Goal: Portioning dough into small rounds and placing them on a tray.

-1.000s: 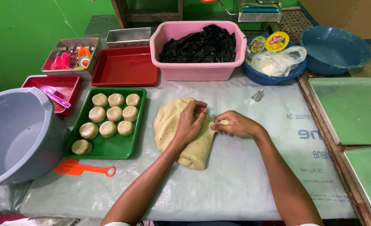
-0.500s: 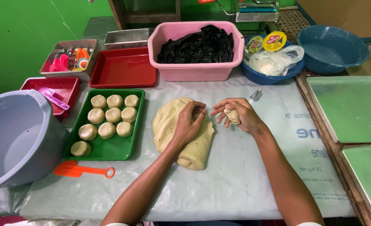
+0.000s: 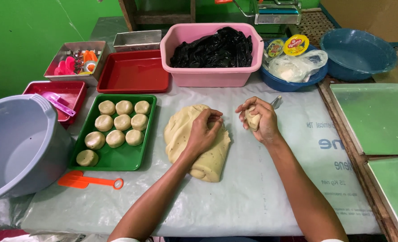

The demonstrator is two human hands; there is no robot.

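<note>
A big slab of pale dough (image 3: 198, 150) lies on the plastic-covered table (image 3: 252, 197). My left hand (image 3: 204, 132) presses down on its upper right part, fingers curled over the edge. Just to the right, my right hand (image 3: 258, 120) is lifted slightly off the table and closed around a small piece of dough (image 3: 252, 121) pulled from the slab. Left of the slab, a green tray (image 3: 118, 157) carries several round dough balls (image 3: 118, 122).
A grey tub (image 3: 15, 150) sits at the left edge, an orange scraper (image 3: 87, 180) below the green tray. Behind are red trays (image 3: 134, 71), a pink basin (image 3: 210, 74) with black plastic, blue bowls (image 3: 358, 47) and green boards (image 3: 378, 116) on the right.
My right hand has torn a small piece from the slab, drawn it away to the right and closed around it. My left hand stays pressing on the slab.
</note>
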